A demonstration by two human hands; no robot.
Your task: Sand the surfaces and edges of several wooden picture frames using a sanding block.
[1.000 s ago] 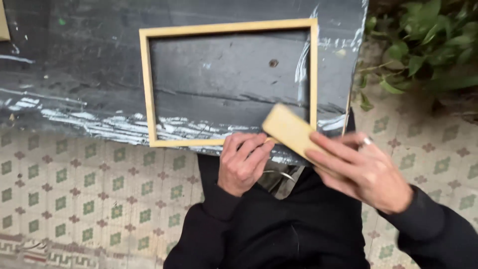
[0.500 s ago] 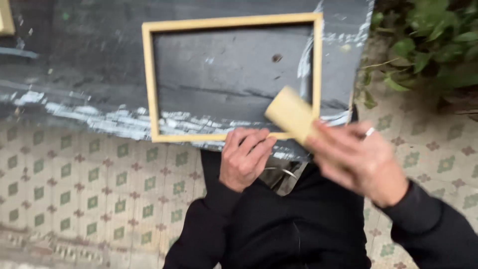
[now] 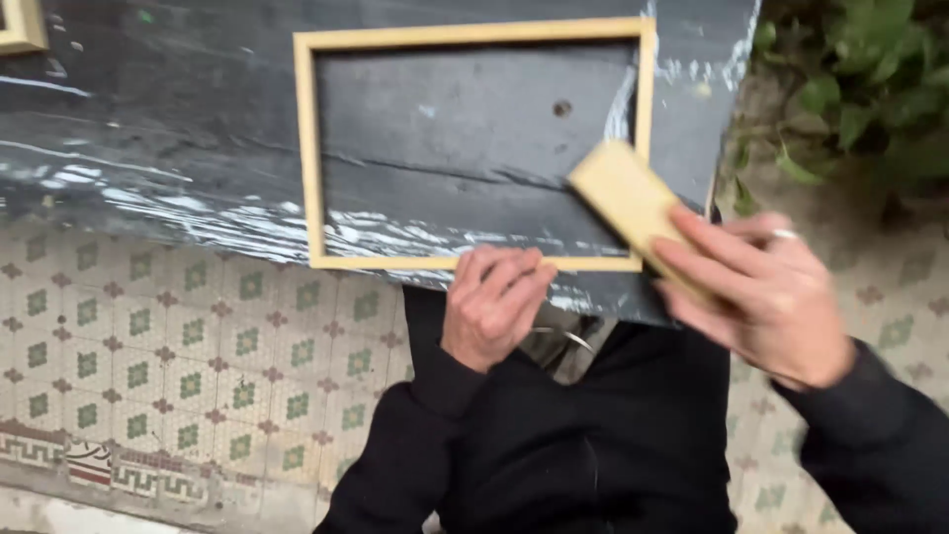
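My right hand [image 3: 761,297] grips a block [image 3: 633,203] over the bench's [image 3: 148,129] right edge; left hand [image 3: 494,302], curled, pins the frame [image 3: 474,143]. Frame looks light, thin, fragile: hold rails.

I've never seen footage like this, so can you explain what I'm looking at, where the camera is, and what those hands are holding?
The camera sits on a person's head and looks down, so you see their own two bare hands and dark sleeves from above. No machine is involved. A pale wooden picture frame lies flat on a dark, paint-streaked board. The left hand rests on the frame's near edge, fingers curled. The right hand, wearing a ring, grips a tan rectangular block, perhaps a sanding block, at the frame's near right corner. Below is a patterned tile floor; green plants grow at the right.
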